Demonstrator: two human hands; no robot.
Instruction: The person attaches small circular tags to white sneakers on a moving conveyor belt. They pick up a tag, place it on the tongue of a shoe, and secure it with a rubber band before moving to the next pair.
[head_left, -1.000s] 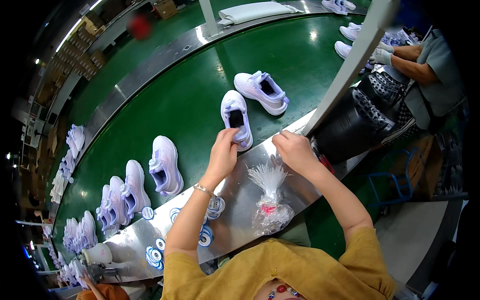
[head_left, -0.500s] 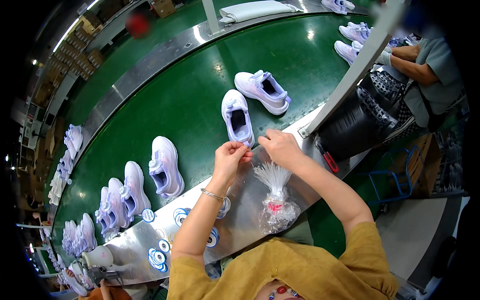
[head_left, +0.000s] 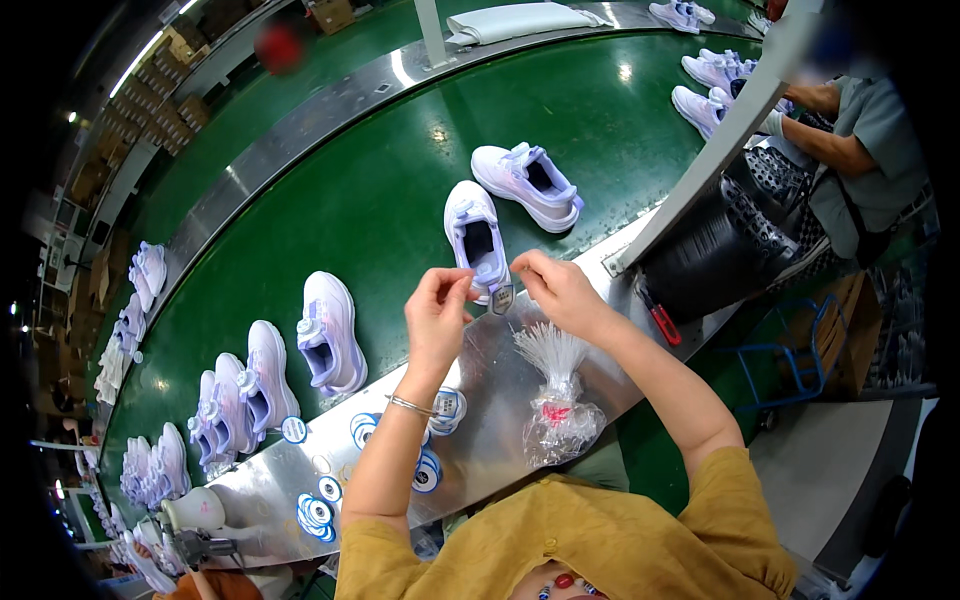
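A white and lilac sneaker (head_left: 473,225) stands on the green conveyor belt with its heel toward me. At its heel hangs a small grey tag (head_left: 502,298). My left hand (head_left: 437,315) is just left of the heel, thumb and fingers pinched together. On the other side, beside the tag, my right hand (head_left: 562,292) is closed with bent fingertips. Whatever either hand holds is too small to make out. The matching sneaker (head_left: 527,185) sits just beyond, turned to the right. A bundle of clear plastic tag fasteners (head_left: 555,375) lies below my right hand on the metal ledge.
Round blue and white tags (head_left: 315,515) lie in loose piles on the metal ledge (head_left: 480,440). More sneakers (head_left: 333,330) line the belt at left. At right are a slanted post (head_left: 700,150), a black container (head_left: 695,250), red-handled cutters (head_left: 664,325) and a co-worker (head_left: 865,150).
My left hand has drawn back left from the sneaker's heel, uncovering the grey tag there. My right hand has shifted slightly up and left.
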